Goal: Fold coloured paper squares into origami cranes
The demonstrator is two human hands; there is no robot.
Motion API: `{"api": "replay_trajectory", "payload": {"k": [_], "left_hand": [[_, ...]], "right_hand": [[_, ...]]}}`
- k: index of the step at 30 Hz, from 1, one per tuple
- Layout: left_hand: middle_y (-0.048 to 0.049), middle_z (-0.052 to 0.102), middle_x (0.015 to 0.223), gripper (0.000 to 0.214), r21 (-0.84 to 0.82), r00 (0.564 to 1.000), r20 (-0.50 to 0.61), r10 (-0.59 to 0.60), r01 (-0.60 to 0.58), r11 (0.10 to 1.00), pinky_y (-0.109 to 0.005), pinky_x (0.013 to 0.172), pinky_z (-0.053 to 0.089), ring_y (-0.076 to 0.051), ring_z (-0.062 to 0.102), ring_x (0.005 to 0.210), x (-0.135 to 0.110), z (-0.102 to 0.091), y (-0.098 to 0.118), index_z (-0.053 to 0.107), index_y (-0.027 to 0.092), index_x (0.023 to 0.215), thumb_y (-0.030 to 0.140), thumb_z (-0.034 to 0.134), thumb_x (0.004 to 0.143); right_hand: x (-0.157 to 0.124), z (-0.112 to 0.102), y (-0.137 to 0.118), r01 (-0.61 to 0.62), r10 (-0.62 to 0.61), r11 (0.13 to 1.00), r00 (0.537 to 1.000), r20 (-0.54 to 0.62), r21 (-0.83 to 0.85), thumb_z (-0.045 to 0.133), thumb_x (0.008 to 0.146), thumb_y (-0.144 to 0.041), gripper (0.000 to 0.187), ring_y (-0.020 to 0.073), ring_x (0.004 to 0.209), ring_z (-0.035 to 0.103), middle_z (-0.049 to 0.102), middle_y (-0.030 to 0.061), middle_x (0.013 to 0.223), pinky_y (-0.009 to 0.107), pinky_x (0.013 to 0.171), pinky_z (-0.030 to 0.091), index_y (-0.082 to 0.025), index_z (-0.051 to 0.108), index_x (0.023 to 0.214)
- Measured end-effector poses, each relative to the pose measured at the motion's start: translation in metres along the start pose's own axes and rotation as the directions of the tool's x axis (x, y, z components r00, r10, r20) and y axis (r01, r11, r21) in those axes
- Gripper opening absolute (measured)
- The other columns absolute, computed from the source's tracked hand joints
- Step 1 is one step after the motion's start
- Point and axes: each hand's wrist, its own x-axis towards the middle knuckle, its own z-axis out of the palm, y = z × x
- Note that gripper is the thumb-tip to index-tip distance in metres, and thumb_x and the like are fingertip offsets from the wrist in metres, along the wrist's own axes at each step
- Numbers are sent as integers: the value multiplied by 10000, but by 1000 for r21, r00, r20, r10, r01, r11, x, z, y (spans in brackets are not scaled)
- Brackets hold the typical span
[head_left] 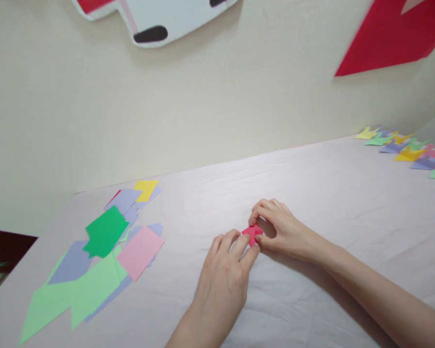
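A small folded piece of red paper (252,233) lies on the white cloth between my two hands. My left hand (229,263) bends over its near left side, with the index finger and thumb touching the paper's edge. From the right, my right hand (281,227) curls around the far and right edges, thumb and index fingertip on the paper. Both hands hold it low against the cloth. The fingers cover parts of its outline, so the exact folded shape is hard to make out.
Loose coloured sheets lie at the left, among them a dark green sheet (107,232), a pink sheet (140,252) and a light green sheet (94,285). Rows of small folded paper figures (409,153) stand at the far right. A wall (203,106) rises behind the white cloth (188,208).
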Motion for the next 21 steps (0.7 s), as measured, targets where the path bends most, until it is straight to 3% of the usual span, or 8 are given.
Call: {"api": "replay_trajectory", "payload": {"k": [5,10,17,21], "left_hand": [[-74,606,1213,338,6,1000,-14,14,-14,1000,-435,909,459,-264,486,1111,-1,0,-1,577,189,1213,85,495,903],[-64,605,1204,309,-15,1000,-9,3,-3,1000,-431,907,464,-264,493,1109,-1,-2,1,592,199,1162,75,514,890],[-75,606,1222,367,-19,1000,-28,12,-12,1000,-424,918,475,-263,503,1122,-1,2,-1,562,197,1232,76,520,887],[-80,602,1231,390,-49,1000,-20,11,-12,999,-440,948,472,-271,500,1158,-3,5,-3,546,195,1252,63,490,889]], "right_hand": [[0,-4,1,16,-18,998,1000,25,56,535,685,-41,272,238,964,493,587,44,966,409,884,394,-227,590,876],[-1,-5,4,35,-31,991,999,-26,127,435,631,20,362,217,904,496,586,33,898,381,846,399,-217,574,867],[-4,-4,0,26,-21,992,999,-42,126,567,761,-108,130,236,959,496,573,47,950,406,885,412,-219,579,827],[-4,-3,0,20,-18,996,999,-27,89,581,754,-91,189,241,976,491,570,52,985,422,898,407,-224,577,888]]}}
